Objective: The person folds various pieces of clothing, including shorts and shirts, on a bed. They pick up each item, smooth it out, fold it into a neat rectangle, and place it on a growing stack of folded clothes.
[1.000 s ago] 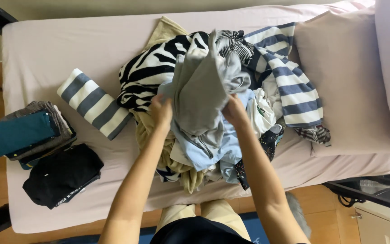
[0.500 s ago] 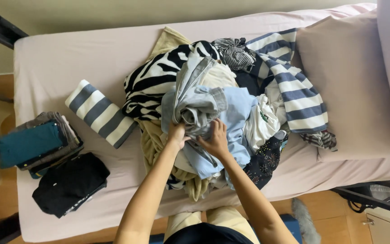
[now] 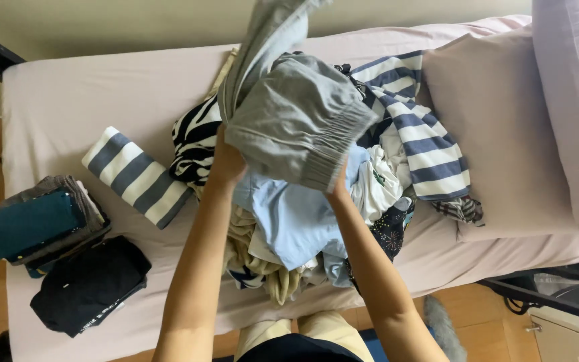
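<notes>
A: Largest first. The bed (image 3: 68,94) is running out of frame on three sides, and the pillow (image 3: 571,100) is getting cut off at the right edge.

B: And the clothes pile (image 3: 316,221)?

A: It's sitting mid-bed with layers covering each other, so the lower items are staying hard to make out. The grey shorts (image 3: 296,121) are being lifted above the pile, blocking the garments behind; their upper part is leaving the frame at the top.

B: Side stuff?

A: A striped folded piece (image 3: 135,175) is lying left of the pile, a teal-topped folded stack (image 3: 31,224) is sitting at the left edge, and a black folded garment (image 3: 88,285) is lying just below it.

B: Hands?

A: The left hand (image 3: 226,164) is closing on the shorts' left edge. The right hand (image 3: 338,191) is gripping them near the elastic waistband, fingers mostly hidden behind cloth. Both are holding tight, not spread.

B: Versus the earlier frame?

A: Half a second ago both hands were meeting low on the pile with the grey fabric bunched; now they're spreading apart and raising it up clear of the heap. The side stacks are staying put.
</notes>
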